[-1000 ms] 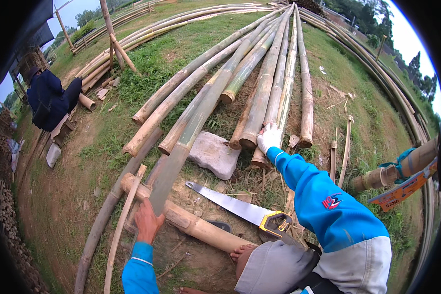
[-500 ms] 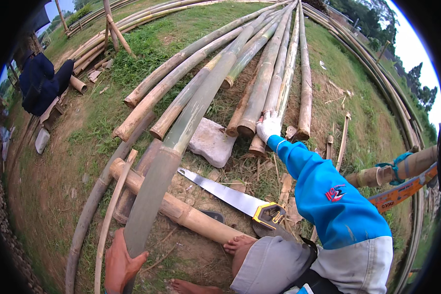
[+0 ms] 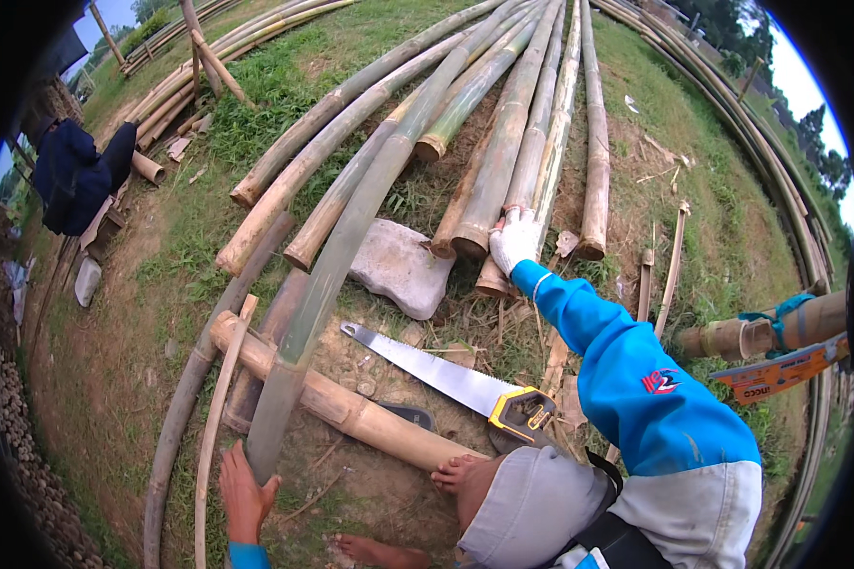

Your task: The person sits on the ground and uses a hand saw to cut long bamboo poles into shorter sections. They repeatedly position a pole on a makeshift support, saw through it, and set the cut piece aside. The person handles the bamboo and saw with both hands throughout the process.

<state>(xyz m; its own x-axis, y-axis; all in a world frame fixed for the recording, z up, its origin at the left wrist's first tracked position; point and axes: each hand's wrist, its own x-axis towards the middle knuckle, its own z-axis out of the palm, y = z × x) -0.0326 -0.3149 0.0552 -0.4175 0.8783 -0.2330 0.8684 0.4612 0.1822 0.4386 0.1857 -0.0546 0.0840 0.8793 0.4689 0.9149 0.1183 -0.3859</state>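
Note:
A long green bamboo pole (image 3: pixel 318 284) runs away from me, its near part lying over a thick crosswise bamboo pole (image 3: pixel 375 429). My bare left hand (image 3: pixel 244 495) is at its near end, fingers along the left side and thumb at the right; the palm is partly hidden. My right hand (image 3: pixel 515 240), in a white glove, grips a thinner bamboo pole (image 3: pixel 531 175) near its cut end, among several poles fanned out ahead. Between my arms a handsaw (image 3: pixel 436 373) with a yellow and black handle lies on the ground, touched by neither hand.
A pale stone block (image 3: pixel 403 268) sits under the pole ends. My bare foot (image 3: pixel 460 474) is against the crosswise pole. A thin bamboo strip (image 3: pixel 220 417) leans at the left. At the right are a tied bamboo pole (image 3: pixel 807 322) and an orange saw sleeve (image 3: pixel 783 370). A person (image 3: pixel 71 175) sits far left.
The green pole's near end has dropped away from me onto the crosswise pole, and my left hand has gone down with it. My right hand has shifted slightly left with its pole.

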